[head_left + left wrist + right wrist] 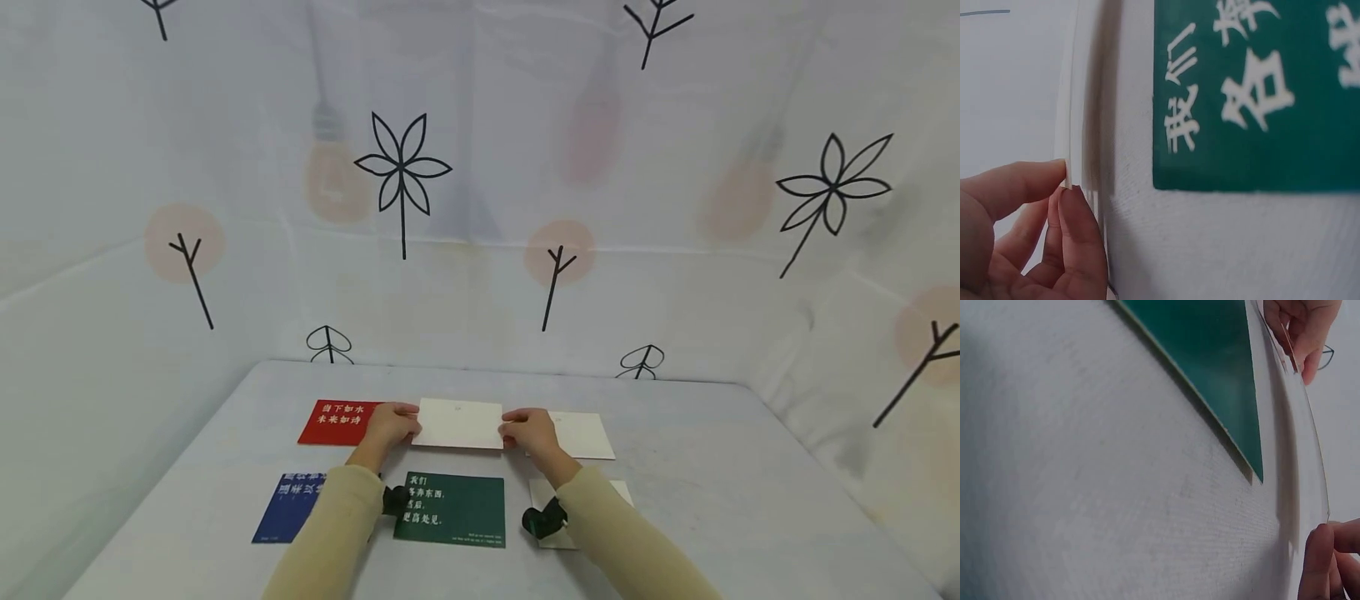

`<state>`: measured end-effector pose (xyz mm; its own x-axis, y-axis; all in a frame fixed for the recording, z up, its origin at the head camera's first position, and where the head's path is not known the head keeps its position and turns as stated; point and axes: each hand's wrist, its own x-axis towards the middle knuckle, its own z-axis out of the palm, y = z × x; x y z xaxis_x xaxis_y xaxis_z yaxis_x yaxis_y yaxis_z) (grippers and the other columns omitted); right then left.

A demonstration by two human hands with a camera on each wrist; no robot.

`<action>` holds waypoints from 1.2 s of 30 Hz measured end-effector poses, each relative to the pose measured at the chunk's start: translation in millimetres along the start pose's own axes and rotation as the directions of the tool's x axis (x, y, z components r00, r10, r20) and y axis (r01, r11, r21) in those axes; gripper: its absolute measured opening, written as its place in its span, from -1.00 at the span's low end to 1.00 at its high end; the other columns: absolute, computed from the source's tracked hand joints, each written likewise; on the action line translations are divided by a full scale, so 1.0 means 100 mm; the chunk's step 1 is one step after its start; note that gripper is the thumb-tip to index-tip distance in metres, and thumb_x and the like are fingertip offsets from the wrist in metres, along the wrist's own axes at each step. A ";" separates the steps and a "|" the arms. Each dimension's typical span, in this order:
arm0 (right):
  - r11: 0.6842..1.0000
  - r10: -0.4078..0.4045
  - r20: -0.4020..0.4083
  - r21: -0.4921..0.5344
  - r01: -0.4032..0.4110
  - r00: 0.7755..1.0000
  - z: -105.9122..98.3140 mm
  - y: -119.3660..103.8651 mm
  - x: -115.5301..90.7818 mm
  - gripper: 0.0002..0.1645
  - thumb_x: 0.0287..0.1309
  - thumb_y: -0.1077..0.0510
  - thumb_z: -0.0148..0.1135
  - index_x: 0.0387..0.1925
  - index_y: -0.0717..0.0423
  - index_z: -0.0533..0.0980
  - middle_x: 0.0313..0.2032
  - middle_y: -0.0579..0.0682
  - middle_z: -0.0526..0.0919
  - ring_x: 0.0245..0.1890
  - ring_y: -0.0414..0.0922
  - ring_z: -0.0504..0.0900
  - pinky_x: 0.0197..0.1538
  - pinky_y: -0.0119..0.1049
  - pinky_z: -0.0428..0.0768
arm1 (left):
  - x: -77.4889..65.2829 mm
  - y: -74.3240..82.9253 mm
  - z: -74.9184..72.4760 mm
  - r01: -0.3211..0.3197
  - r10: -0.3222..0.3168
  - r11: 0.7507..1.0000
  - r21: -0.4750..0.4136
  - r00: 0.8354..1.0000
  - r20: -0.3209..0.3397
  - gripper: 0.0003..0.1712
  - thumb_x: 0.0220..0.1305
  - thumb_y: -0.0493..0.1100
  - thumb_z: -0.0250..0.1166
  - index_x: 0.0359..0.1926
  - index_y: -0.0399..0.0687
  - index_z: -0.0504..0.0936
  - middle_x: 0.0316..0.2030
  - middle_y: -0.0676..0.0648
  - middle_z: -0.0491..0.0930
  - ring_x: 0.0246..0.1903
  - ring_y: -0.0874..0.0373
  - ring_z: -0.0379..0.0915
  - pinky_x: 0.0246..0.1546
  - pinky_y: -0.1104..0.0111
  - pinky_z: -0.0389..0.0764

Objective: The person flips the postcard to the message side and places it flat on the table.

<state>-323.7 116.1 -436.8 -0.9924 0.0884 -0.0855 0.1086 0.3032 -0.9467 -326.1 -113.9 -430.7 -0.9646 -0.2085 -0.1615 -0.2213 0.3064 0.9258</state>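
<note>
From afar I am watching the left hand and right hand pinching a white rectangular paper card, its long axis running between them, beyond a green rectangular lettered card

A white cloth, printed with black flowers, thin twigs and pink circles, hangs behind the pale surface; a faded light bulb shape shows left of one flower
</note>
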 end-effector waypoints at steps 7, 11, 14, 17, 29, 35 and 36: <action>0.999 0.007 0.015 -0.040 -0.006 1.000 0.01 0.03 0.01 -0.75 0.03 0.33 0.28 -0.21 0.37 0.56 -0.39 0.11 0.59 -0.57 -0.16 0.56 -0.42 -0.34 0.60 | 0.02 -0.03 0.01 -0.009 0.009 0.998 0.063 1.000 0.001 -0.66 0.03 -0.42 0.32 -0.10 -0.33 0.58 -0.27 -0.20 0.57 -0.32 0.01 0.47 -0.30 0.30 0.59; 0.999 0.004 0.021 -0.050 -0.003 1.000 0.01 0.05 0.01 -0.76 0.02 0.34 0.29 -0.22 0.36 0.57 -0.41 0.09 0.59 -0.58 -0.16 0.56 -0.43 -0.34 0.59 | 0.00 -0.02 0.01 -0.019 0.019 0.993 0.117 1.000 -0.002 -0.67 0.00 -0.42 0.34 -0.14 -0.34 0.59 -0.33 -0.18 0.56 -0.36 0.02 0.46 -0.36 0.31 0.58; 0.998 0.006 0.024 -0.055 -0.005 1.000 0.01 0.06 0.02 -0.77 0.02 0.34 0.30 -0.23 0.35 0.57 -0.43 0.08 0.59 -0.58 -0.17 0.56 -0.44 -0.34 0.59 | 0.00 -0.01 0.00 -0.026 0.026 0.990 0.141 1.000 0.004 -0.68 -0.02 -0.42 0.35 -0.15 -0.34 0.60 -0.36 -0.17 0.56 -0.39 0.04 0.46 -0.39 0.33 0.58; 0.999 0.008 0.032 -0.053 -0.006 0.999 0.02 0.07 0.02 -0.78 0.01 0.35 0.30 -0.24 0.36 0.57 -0.44 0.08 0.59 -0.59 -0.18 0.56 -0.44 -0.34 0.60 | 0.00 -0.01 0.00 -0.022 0.020 0.989 0.143 1.000 0.014 -0.68 -0.01 -0.42 0.35 -0.15 -0.35 0.60 -0.37 -0.16 0.56 -0.41 0.06 0.46 -0.40 0.34 0.58; 0.990 -0.006 0.032 -0.138 0.011 0.999 0.03 0.04 0.03 -0.80 -0.01 0.36 0.30 -0.27 0.37 0.58 -0.49 0.06 0.60 -0.62 -0.20 0.58 -0.45 -0.34 0.61 | -0.03 0.05 0.00 0.000 -0.002 0.984 0.178 1.000 0.011 -0.73 0.01 -0.38 0.36 -0.20 -0.34 0.60 -0.40 -0.16 0.57 -0.45 0.06 0.47 -0.44 0.36 0.59; 0.979 -0.033 0.022 -0.201 0.037 0.999 0.05 0.03 0.02 -0.80 -0.04 0.36 0.32 -0.30 0.36 0.59 -0.53 0.04 0.61 -0.65 -0.19 0.60 -0.49 -0.35 0.59 | -0.05 0.07 0.01 0.001 -0.001 0.979 0.205 1.000 -0.001 -0.72 0.00 -0.38 0.36 -0.19 -0.35 0.60 -0.38 -0.17 0.58 -0.46 0.06 0.47 -0.46 0.37 0.59; 0.978 -0.039 0.023 -0.206 0.043 0.999 0.06 0.03 0.01 -0.80 -0.05 0.36 0.32 -0.29 0.36 0.59 -0.53 0.04 0.61 -0.65 -0.18 0.60 -0.50 -0.34 0.59 | -0.05 0.07 0.01 0.001 0.000 0.978 0.207 1.000 -0.003 -0.72 0.00 -0.38 0.36 -0.19 -0.35 0.60 -0.38 -0.17 0.58 -0.46 0.06 0.47 -0.47 0.37 0.59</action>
<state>-325.0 111.7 -441.0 -0.9970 0.0548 -0.0554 0.0753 0.4960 -0.8650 -322.8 -110.1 -423.9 -0.9641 -0.2113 -0.1610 -0.2472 0.4914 0.8351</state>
